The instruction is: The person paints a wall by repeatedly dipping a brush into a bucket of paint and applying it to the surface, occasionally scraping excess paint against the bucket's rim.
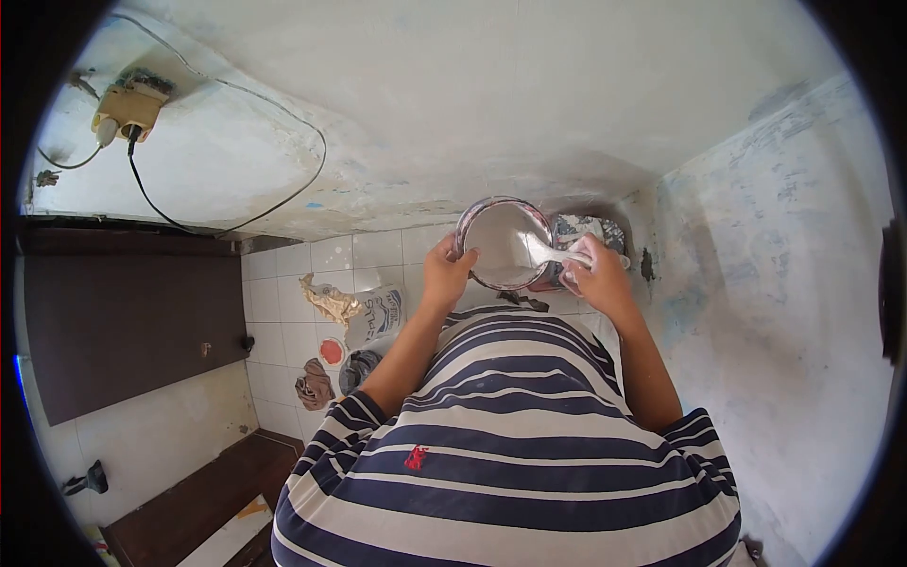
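Note:
My left hand (447, 271) grips the left rim of a round paint bucket (460, 232), thumb over the edge and fingers around the outside. Whitish paint (501, 248) shows inside, and dark and reddish smears mark the rim. In my right hand (600, 274) is a white paintbrush (557, 255), held by the handle with closed fingers. Its head reaches over the right rim into the bucket, its tip against the pale interior. A paint-spattered container (605, 230) stands behind the bucket at the right, partly hidden by it.
White floor tiles (378, 248) hold a printed sack (378, 312), a red-topped tub (332, 352) and crumpled brown cloth (315, 386) at the left. A socket box (132, 109) with plugged cords hangs on the patchy wall ahead. A dark panel (132, 331) stands far left.

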Available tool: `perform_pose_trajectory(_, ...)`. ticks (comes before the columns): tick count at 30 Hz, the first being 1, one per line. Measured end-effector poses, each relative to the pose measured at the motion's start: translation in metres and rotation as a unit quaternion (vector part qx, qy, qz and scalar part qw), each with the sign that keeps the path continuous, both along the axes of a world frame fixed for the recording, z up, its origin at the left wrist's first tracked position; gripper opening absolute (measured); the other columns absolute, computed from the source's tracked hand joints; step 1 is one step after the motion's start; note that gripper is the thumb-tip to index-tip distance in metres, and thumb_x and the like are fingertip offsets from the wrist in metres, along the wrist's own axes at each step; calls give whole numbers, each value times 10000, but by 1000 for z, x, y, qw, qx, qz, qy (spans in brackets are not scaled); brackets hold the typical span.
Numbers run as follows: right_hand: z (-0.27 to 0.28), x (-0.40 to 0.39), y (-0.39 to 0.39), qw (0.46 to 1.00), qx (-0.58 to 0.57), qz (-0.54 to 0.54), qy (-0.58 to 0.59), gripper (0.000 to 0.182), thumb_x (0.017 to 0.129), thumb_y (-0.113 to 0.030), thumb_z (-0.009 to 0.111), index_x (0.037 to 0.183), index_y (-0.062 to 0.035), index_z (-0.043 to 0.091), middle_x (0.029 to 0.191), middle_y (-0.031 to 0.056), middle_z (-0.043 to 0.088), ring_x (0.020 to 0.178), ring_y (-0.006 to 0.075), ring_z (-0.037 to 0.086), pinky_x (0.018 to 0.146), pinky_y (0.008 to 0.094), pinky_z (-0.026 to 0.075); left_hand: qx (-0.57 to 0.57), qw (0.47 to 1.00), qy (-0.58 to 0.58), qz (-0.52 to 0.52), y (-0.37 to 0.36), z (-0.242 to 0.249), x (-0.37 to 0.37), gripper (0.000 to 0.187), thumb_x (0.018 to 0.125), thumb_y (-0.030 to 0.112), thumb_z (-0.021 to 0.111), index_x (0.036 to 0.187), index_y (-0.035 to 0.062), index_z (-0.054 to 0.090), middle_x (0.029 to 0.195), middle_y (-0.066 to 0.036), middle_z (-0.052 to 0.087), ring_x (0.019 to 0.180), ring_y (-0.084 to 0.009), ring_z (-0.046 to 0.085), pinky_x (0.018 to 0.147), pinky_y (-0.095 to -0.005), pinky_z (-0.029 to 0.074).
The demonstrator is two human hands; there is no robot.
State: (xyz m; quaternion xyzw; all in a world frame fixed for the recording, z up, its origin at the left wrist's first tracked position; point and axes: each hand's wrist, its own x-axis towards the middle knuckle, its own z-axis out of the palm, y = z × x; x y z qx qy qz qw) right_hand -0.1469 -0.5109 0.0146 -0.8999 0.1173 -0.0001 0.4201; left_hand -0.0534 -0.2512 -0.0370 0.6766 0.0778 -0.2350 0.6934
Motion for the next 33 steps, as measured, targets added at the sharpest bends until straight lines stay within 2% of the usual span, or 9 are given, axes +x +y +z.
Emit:
perform_pose_trajectory(7, -21, 12, -3, 984, 54, 58, 160, 328, 819, -174, 637, 1098, -2, 625, 861, 208, 686, 843, 340, 668, 773, 424, 493, 85, 994, -30, -61, -2, 6, 3, 393, 875, 54, 663, 1246, -46, 578, 991, -90, 678, 814, -116, 617, 684, -262, 493)
perform_pose_trajectory(10, -24, 12, -4, 988, -2, 67, 139, 309, 847, -170, 607, 1099, 5, 640, 799, 168, 675, 759, 276, 671, 727, 377, 504, 91, 994, -33, -48, -6, 7, -1, 261, 872, 79, 684, 1106, -15, 617, 855, -25, 609, 697, -74, 539, 590, -238, 448)
perform_pose_trajectory(12, -23, 11, -8, 945, 222, 10, 240, 234, 902, -158, 601, 1044, 20, 653, 753, 95, 649, 693, 170, 645, 681, 308, 502, 74, 996, -34, -28, -5, 7, 0, 147, 867, 95, 702, 979, 18, 648, 723, 43, 539, 605, -38, 463, 509, -219, 407)
perform_pose_trajectory(17, -30, -2, -1, 910, 369, -2, 192, 225, 968, -144, 573, 1096, 36, 617, 742, 30, 605, 636, 101, 587, 636, 260, 487, 12, 998, 48, 33, 8, -2, 2, 279, 888, 119, 684, 727, 98, 458, 746, 8, 522, 655, -90, 535, 549, -302, 540)
perform_pose_trajectory(22, -53, -2, 20, 908, 399, -17, 122, 283, 972, -163, 571, 1154, 54, 570, 756, 33, 596, 614, 107, 575, 602, 275, 468, 28, 997, 54, 47, 25, -16, 4, 147, 895, 121, 676, 832, 49, 564, 836, -34, 592, 736, -142, 609, 637, -340, 579)
perform_pose_trajectory(26, -46, 10, 44, 961, 232, 17, 152, 336, 960, -218, 576, 1158, 53, 566, 766, 71, 586, 697, 114, 585, 639, 297, 462, 10, 997, 51, 59, 39, -9, 11, 243, 901, 139, 678, 769, 104, 478, 825, -9, 548, 746, -133, 577, 654, -389, 584)
perform_pose_trajectory(29, -44, 19, 69, 966, 238, -25, 98, 322, 950, -207, 577, 1164, 34, 572, 798, 133, 641, 755, 219, 645, 676, 355, 483, 13, 998, 39, 50, 58, -11, 21, 224, 905, 147, 678, 794, 104, 487, 864, -24, 581, 774, -147, 602, 665, -395, 588)
perform_pose_trajectory(31, -35, 21, 88, 999, 40, 16, 7, 304, 941, -197, 572, 1149, 25, 577, 878, 224, 676, 847, 377, 668, 728, 440, 491, 6, 998, 32, 51, 71, -6, 25, 227, 903, 141, 678, 788, 97, 488, 840, -12, 557, 764, -142, 592, 663, -387, 583)
perform_pose_trajectory(33, -27, 24, 112, 999, 39, -15, 10, 295, 939, -186, 577, 1151, 19, 567, 905, 245, 671, 822, 382, 675, 705, 437, 495, -2, 998, 27, 52, 85, 0, 33, 229, 900, 136, 678, 781, 89, 489, 816, -1, 533, 754, -138, 582, 662, -379, 578)
